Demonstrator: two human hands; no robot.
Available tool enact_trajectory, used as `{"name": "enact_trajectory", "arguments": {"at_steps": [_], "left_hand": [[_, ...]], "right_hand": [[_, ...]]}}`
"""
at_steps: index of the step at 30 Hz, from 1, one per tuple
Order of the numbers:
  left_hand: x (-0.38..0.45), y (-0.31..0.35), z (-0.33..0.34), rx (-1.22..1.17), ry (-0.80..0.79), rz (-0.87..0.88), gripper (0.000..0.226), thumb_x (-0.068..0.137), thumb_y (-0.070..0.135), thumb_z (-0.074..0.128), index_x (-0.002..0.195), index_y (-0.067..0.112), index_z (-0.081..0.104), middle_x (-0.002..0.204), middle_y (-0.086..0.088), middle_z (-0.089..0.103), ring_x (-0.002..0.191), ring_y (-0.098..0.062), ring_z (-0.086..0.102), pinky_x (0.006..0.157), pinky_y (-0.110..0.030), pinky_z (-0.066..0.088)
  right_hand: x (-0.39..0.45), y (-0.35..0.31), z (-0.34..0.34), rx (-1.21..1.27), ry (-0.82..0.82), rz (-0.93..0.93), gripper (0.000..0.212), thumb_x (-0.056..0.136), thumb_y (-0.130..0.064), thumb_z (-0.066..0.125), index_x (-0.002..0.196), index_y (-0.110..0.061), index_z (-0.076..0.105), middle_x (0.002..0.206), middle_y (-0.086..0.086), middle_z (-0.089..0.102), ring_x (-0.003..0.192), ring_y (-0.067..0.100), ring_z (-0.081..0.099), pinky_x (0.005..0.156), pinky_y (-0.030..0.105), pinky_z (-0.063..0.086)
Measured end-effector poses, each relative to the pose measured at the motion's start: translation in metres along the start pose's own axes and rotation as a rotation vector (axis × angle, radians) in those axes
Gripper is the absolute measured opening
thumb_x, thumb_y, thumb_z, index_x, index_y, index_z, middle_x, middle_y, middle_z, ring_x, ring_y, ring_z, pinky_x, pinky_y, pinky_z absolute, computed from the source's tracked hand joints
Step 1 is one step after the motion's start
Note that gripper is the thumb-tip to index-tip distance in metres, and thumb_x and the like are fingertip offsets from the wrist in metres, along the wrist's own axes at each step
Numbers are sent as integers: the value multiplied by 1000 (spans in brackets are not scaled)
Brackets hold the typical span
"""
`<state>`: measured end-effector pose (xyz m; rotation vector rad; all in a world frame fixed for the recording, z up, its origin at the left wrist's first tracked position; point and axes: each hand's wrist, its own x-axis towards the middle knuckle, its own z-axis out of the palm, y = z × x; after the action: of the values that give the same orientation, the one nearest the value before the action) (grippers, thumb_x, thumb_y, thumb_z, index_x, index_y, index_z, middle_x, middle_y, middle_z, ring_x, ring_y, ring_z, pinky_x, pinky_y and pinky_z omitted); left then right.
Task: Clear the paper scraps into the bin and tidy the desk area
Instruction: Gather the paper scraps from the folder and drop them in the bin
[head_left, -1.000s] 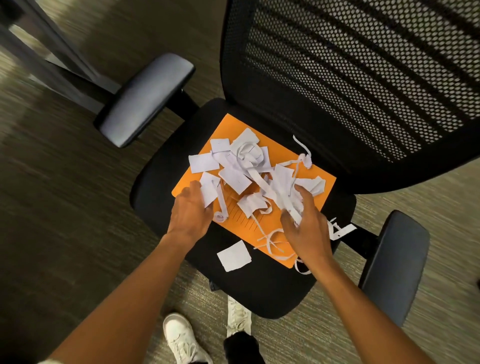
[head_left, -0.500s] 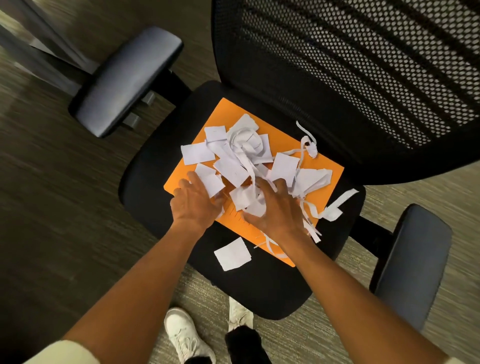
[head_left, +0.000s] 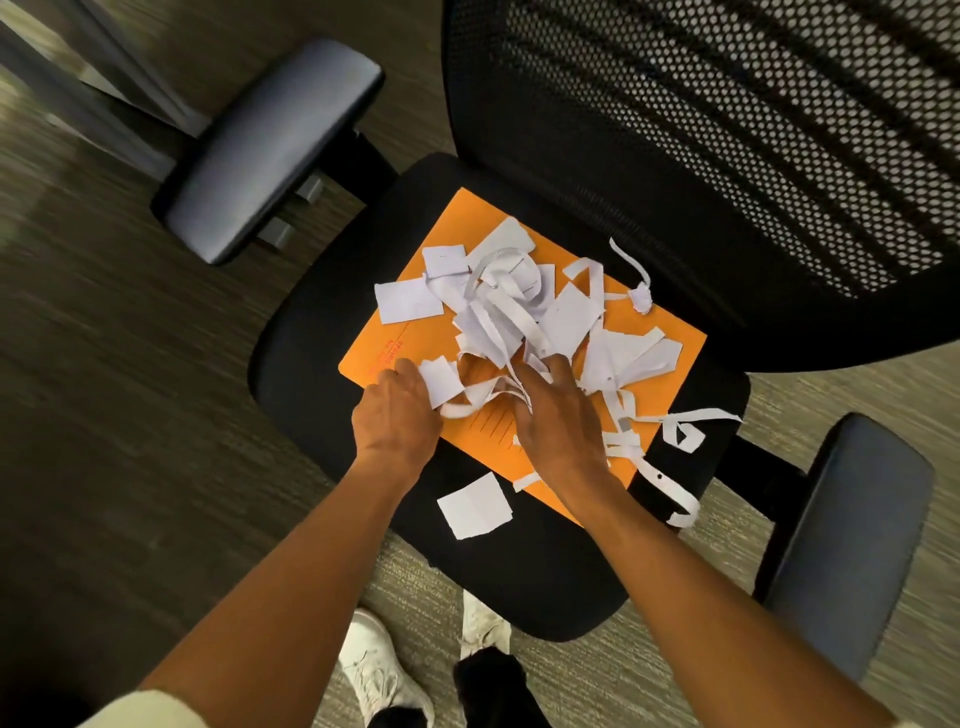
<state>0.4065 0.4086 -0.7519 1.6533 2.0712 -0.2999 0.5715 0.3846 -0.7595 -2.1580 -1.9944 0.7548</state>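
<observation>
Lying in a loose heap on the orange folder (head_left: 415, 332), the paper scraps (head_left: 519, 317) sit just beyond both my hands, toward the chair's backrest (head_left: 675, 130). My right hand (head_left: 563, 421) is nearer the heap's middle, fingers curled into the strips at its near edge; my left hand (head_left: 397, 410) pinches one small white piece at the folder's near left edge. The heap is mixed: flat white rectangles and long curling strips, its long axis running along the folder. A trailing strip (head_left: 670, 488) hangs off the seat (head_left: 311, 364) at its right edge, and a single square piece (head_left: 475, 504) lies on the seat's front, apart from the folder.
</observation>
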Motion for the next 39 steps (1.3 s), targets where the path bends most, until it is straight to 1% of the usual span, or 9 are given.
{"name": "enact_trajectory", "arguments": {"at_steps": [3,9,12,16,19,26,32,37,39], "left_hand": [[-6,-4,-5,-58,-30,31,35,90,20,60,118,13,42,103,-10,58,78,-20,46,66,-32,41],[-28,-16,-19,-275,-68,59,38,92,21,55,122,12,34,98,-14,54,89,-37,61,76,-49,55],[-40,-21,-25,-406,-82,72,31,92,12,51,118,11,35,99,-20,58,86,-38,62,78,-55,55],[-51,-30,-28,-584,-52,105,22,92,7,50,106,18,38,86,-12,58,69,-24,62,56,-34,55],[-63,-42,-31,-675,4,118,21,93,6,48,97,24,36,75,-4,53,55,-12,55,42,-13,41],[-94,-99,-43,-824,79,61,8,96,8,45,90,9,39,66,-6,52,47,-5,53,41,-11,36],[-134,-200,-46,-905,112,-20,3,94,3,44,94,2,41,67,-6,55,49,0,55,43,-9,38],[-181,-309,-28,-1005,189,-206,7,92,4,45,89,9,41,73,-8,57,60,-16,54,49,-16,40],[-205,-357,-16,-1057,220,-272,7,93,4,45,89,8,41,69,-6,56,56,-10,56,44,-11,38]], "right_hand": [[-6,2,-7,54,4,-6,43,94,-23,60,136,-26,50,138,10,48,112,26,62,81,30,55],[-23,-2,-32,243,82,-55,29,98,-27,53,125,-19,56,121,6,54,106,24,61,76,32,54],[-32,-12,-44,357,107,-66,30,99,-35,48,123,-20,57,116,2,56,110,16,56,79,24,47],[-39,-27,-55,444,133,-77,26,99,-29,53,121,-18,59,111,1,60,106,9,54,84,6,35],[-46,-47,-61,461,158,-115,24,98,-29,53,119,-17,59,111,0,60,106,8,54,84,-1,32],[-62,-117,-46,349,143,-232,21,97,-24,56,109,-9,64,107,8,64,101,20,58,85,18,41],[-100,-210,-5,347,116,-418,6,94,-17,61,99,-13,62,86,-7,46,75,6,43,69,13,31],[-151,-301,56,332,-38,-545,12,97,-20,57,103,-13,64,90,0,54,77,16,56,69,32,48],[-178,-341,87,320,-97,-590,14,97,-19,56,103,-10,65,91,3,56,77,19,58,71,36,49]]}}
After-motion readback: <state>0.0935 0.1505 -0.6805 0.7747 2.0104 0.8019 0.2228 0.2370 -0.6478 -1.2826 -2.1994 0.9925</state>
